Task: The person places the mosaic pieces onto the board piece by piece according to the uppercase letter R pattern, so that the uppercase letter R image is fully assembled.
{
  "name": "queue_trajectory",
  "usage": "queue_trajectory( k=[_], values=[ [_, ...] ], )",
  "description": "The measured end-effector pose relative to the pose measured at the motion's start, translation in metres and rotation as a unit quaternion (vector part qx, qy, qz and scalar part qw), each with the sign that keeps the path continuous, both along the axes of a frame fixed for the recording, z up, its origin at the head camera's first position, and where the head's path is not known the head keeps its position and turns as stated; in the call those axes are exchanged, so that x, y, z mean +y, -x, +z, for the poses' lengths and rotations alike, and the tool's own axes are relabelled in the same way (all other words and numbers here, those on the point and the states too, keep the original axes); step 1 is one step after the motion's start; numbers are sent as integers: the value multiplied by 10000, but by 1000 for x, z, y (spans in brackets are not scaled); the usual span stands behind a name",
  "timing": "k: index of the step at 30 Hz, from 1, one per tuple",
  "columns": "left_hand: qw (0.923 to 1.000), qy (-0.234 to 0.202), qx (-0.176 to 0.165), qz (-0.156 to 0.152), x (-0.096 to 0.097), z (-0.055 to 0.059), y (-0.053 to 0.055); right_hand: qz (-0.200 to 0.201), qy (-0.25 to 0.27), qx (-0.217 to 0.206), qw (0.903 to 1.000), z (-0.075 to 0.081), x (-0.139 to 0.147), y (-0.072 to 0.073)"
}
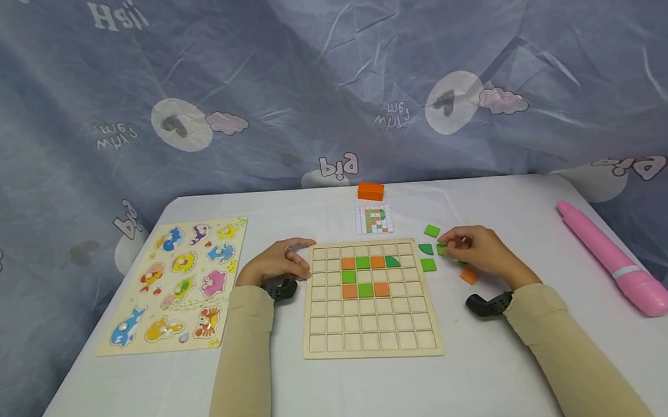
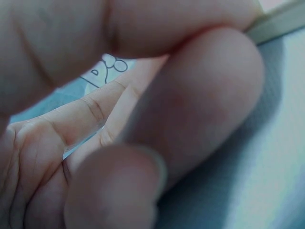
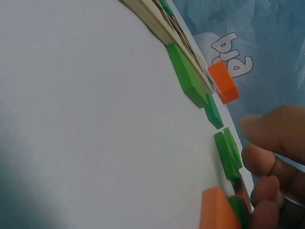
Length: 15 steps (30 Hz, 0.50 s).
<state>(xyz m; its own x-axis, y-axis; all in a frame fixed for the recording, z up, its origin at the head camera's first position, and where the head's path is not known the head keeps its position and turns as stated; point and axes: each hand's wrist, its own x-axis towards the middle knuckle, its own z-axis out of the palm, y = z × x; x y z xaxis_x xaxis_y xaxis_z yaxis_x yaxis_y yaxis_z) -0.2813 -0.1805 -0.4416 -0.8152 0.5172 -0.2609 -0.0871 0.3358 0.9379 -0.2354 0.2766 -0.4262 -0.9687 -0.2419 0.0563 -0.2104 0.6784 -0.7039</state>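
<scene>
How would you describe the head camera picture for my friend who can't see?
A person's right hand reaches among loose green and orange tiles beside a partly filled wooden grid board, while the left hand rests at the board's left side. Behind it lie a pattern card and orange block. Left is a sea-animal puzzle; right, a long pink object.

Right fingers bent, forearm forward

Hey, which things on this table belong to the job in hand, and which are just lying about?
Seemingly in use:
grid board
green and orange tiles, in the board and beside it
pattern card

Seemingly just lying about:
animal puzzle
pink wand
orange block, behind the card; its use is unclear
</scene>
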Motion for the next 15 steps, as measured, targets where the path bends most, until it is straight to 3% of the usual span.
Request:
queue_trajectory(
  k=[15],
  values=[
    [10000,-36,-50,-4,0,-1,1,109,-493,-342,9981,2,-28,19]
  ],
)
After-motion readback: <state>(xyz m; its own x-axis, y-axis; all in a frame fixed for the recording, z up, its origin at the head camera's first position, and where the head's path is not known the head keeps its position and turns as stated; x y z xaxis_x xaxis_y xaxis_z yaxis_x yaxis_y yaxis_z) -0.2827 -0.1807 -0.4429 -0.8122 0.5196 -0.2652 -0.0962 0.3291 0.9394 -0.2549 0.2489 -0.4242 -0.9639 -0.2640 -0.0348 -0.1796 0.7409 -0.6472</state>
